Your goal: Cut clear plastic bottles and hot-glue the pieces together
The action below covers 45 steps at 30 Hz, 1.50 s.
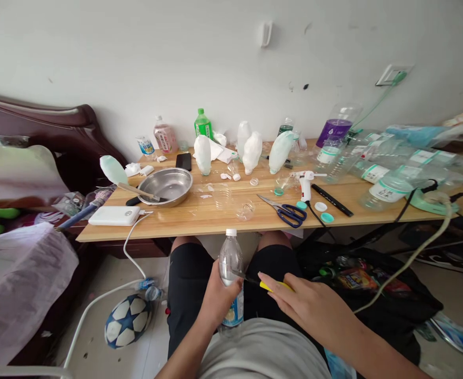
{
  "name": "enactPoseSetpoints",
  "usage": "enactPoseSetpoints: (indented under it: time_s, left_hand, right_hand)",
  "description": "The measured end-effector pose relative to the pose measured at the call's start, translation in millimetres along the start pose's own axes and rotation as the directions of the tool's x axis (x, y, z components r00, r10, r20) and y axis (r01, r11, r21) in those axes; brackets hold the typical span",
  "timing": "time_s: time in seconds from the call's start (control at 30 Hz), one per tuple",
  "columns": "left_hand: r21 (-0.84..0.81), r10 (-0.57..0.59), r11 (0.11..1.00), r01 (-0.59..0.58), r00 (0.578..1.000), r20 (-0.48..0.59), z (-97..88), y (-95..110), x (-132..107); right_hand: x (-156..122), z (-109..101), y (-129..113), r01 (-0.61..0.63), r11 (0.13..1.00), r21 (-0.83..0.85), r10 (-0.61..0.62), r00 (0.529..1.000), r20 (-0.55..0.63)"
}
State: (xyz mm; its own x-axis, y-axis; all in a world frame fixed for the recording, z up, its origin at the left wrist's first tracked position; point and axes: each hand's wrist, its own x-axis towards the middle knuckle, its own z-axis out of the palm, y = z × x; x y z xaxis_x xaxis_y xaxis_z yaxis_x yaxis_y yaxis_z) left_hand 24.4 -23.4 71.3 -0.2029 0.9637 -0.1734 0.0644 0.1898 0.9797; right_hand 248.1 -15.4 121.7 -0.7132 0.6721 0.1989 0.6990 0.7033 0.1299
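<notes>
My left hand (220, 295) is wrapped round a clear plastic bottle (230, 256) with a white cap and a blue label, held upright over my lap. In my right hand (306, 300) is a yellow-handled utility knife (275, 286). Its blade points left and meets the bottle's side just above the left hand's grip; whether it has pierced the plastic I cannot tell. On the table beyond, scissors (289, 211) with dark blue handles lie beside a white glue gun (305, 185).
The wooden table (168, 223) runs across in front of me. It bears a metal bowl (172, 184), several white-wrapped shapes (252, 152), a power bank (114, 216) and many clear bottles (387, 188) at right. A ball (128, 322) lies on the floor at left, near a white cable (93, 305).
</notes>
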Motion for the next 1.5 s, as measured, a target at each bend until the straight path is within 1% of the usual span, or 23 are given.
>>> enactPoseSetpoints:
  time_s: [0.13, 0.2, 0.33, 0.5, 0.63, 0.73, 0.8, 0.9, 1.0, 1.13, 1.27, 1.37, 1.5]
  left_hand:
    - [-0.08, -0.069, 0.994, 0.07, 0.998, 0.016, -4.8, -4.3, 0.6]
    - [-0.143, -0.1, 0.984, 0.108, 0.993, 0.062, -7.6, -5.4, -0.3]
    - [-0.249, -0.108, 0.958, 0.145, 0.982, 0.156, -10.4, -8.1, -1.1]
    - [-0.26, -0.209, 0.933, 0.248, 0.963, 0.169, -10.0, -12.3, -0.5]
    - [-0.271, -0.223, 0.925, 0.265, 0.959, 0.177, -11.3, -12.9, -5.2]
    - [-0.314, -0.196, 0.916, 0.251, 0.961, 0.196, -11.1, -17.3, -10.4]
    - [-0.309, -0.175, 0.924, 0.227, 0.966, 0.188, -9.9, -23.2, -12.7]
    - [-0.204, -0.161, 0.961, 0.187, 0.977, 0.141, -8.1, -32.3, -14.1]
    - [-0.126, -0.149, 0.979, 0.162, 0.983, 0.107, -6.8, -36.1, -15.5]
    - [-0.087, -0.115, 0.989, 0.122, 0.99, 0.086, -4.8, -31.7, -19.4]
    - [-0.052, -0.092, 0.994, 0.096, 0.993, 0.067, -1.5, -26.1, -23.4]
    - [-0.028, -0.082, 0.996, 0.084, 0.995, 0.052, 0.2, -23.7, -25.2]
    - [0.0, -0.08, 0.997, 0.08, 0.996, 0.032, 0.6, -21.7, -26.4]
  right_hand:
    - [1.9, -3.4, 0.8, 0.022, 0.999, -0.03, -0.022, 1.0, 0.007]
    - [3.4, -5.5, 0.4, 0.03, 0.999, -0.025, -0.029, 0.999, 0.025]
    - [4.1, -7.2, -1.0, 0.021, 0.999, -0.034, -0.019, 0.999, 0.042]
    - [4.4, -8.0, 0.5, 0.011, 0.998, -0.057, -0.006, 0.997, 0.082]
    - [8.2, -11.3, 2.6, 0.028, 0.999, -0.043, -0.024, 0.994, 0.107]
    - [12.1, -14.2, 4.6, 0.038, 0.999, -0.012, -0.036, 0.992, 0.119]
    - [14.8, -16.2, 6.5, 0.048, 0.999, -0.004, -0.048, 0.99, 0.132]
    - [17.8, -20.8, 9.3, 0.066, 0.998, 0.006, -0.066, 0.987, 0.145]
    - [17.7, -27.2, 10.1, 0.079, 0.997, 0.007, -0.079, 0.984, 0.159]
    - [12.1, -33.3, 5.7, 0.072, 0.996, -0.044, -0.064, 0.984, 0.169]
    - [6.2, -34.5, 0.1, 0.073, 0.992, -0.101, -0.056, 0.986, 0.158]
    - [5.7, -37.1, -2.2, 0.081, 0.99, -0.119, -0.062, 0.985, 0.158]
    - [8.2, -44.4, -6.0, 0.095, 0.986, -0.137, -0.068, 0.979, 0.194]
